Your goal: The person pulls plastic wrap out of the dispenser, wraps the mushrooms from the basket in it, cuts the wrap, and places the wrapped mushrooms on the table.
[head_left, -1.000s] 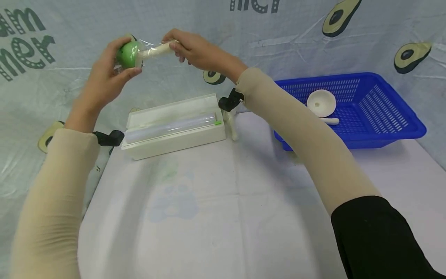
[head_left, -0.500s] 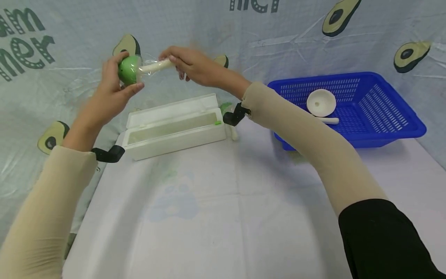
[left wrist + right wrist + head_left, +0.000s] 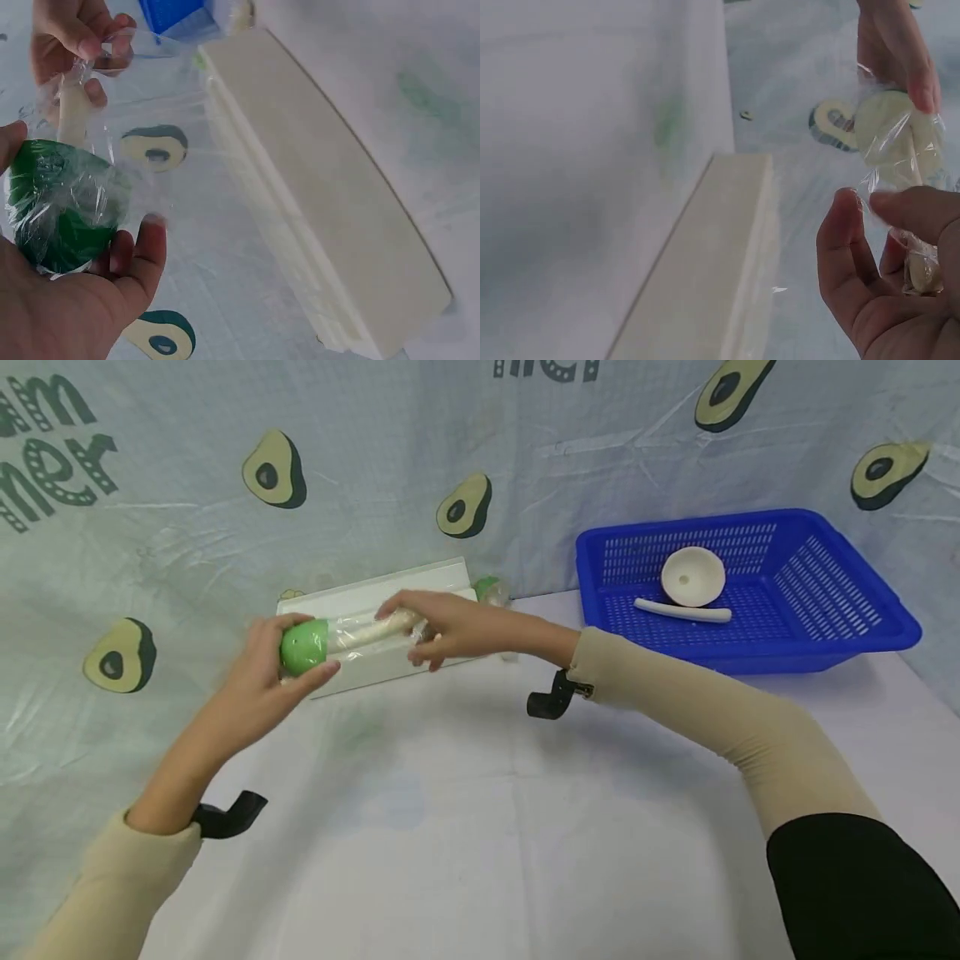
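A ladle with a green bowl [image 3: 303, 647] and cream handle [image 3: 372, 632], wrapped in clear plastic film, is held sideways above the white long box [image 3: 330, 187]. My left hand [image 3: 264, 681] grips the bowl end, fingers behind it and thumb along the near side. At the handle's far end my right hand [image 3: 442, 627] curls its fingers round the handle and the loose film. In the right wrist view the ladle's pale inner bowl [image 3: 885, 124] shows through the wrap, and the handle tip lies in my right palm.
A blue basket [image 3: 862, 652] at the back right holds a white bowl-shaped piece [image 3: 693, 577] and a separate white stick [image 3: 682, 611]. Behind the box's right end lies another green object [image 3: 487, 587], partly in film. A plastic sheet printed with avocados hangs behind the table [image 3: 450, 827].
Both hands have come down and nearer with the wrapped ladle, from in front of the backdrop to over the white box. The basket and box stay where they were.
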`<state>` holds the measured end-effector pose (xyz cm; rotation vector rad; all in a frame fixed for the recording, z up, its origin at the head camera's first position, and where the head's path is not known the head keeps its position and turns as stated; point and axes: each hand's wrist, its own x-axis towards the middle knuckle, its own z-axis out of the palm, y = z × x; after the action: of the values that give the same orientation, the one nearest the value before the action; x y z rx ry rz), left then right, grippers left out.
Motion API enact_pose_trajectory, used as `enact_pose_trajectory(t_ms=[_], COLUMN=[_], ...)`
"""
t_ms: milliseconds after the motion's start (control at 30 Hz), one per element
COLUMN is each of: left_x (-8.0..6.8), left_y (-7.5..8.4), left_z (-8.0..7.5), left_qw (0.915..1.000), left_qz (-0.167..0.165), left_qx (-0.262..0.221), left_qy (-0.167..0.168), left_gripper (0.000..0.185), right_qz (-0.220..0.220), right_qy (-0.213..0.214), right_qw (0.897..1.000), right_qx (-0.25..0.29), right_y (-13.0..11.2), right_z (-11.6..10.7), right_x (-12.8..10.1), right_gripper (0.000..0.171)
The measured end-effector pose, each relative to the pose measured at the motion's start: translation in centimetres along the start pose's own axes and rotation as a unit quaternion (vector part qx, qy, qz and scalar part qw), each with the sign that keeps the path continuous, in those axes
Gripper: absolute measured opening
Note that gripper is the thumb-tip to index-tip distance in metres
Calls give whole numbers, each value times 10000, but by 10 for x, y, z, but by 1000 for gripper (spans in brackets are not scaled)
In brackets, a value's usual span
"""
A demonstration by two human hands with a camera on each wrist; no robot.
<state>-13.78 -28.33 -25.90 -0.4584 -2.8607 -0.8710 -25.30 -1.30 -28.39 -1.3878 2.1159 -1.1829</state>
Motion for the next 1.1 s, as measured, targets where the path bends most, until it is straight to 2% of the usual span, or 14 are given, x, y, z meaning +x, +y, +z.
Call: enact_pose_trajectory(t_ms=[100, 233, 333, 467, 567, 733, 867, 967, 1100], left_x=[-12, -15, -10, -2, 7, 23, 25, 21, 17], left_y=[-10, -24, -36, -54, -66, -78, -80, -81, -82], left_z=[14, 32, 46, 63, 72, 82, 84, 84, 85], left_qw=[9986, 9925, 9880, 9829, 9778, 9676, 9662, 9691, 9748], left_qz=[-142, -475, -596, -730, -921, -1248, -1345, -1228, -769], left_qx=[237, 338, 336, 330, 359, 432, 373, 187, 143], left_qy=[-456, -1070, -1385, -1657, -1846, -2153, -2167, -2133, -2088], left_gripper=[62, 62, 63, 61, 61, 71, 71, 65, 71], right_qz=[-2, -53, 65, 404, 508, 317, 326, 480, 361], right_qy=[-219, -232, -543, -1191, -1134, -605, -827, -715, -154], right_qw=[9967, 9826, 9714, 9472, 9337, 9276, 9201, 9231, 9273], right_qx=[-780, -1840, -2312, -2950, -3357, -3673, -3814, -3749, -3724], right_y=[12, 28, 39, 52, 60, 68, 69, 70, 71], right_z=[17, 31, 41, 51, 54, 55, 59, 63, 65], right_x=[-11, -19, -19, -15, -12, -9, -7, -5, -4], right_gripper=[51, 48, 50, 53, 54, 56, 57, 56, 55])
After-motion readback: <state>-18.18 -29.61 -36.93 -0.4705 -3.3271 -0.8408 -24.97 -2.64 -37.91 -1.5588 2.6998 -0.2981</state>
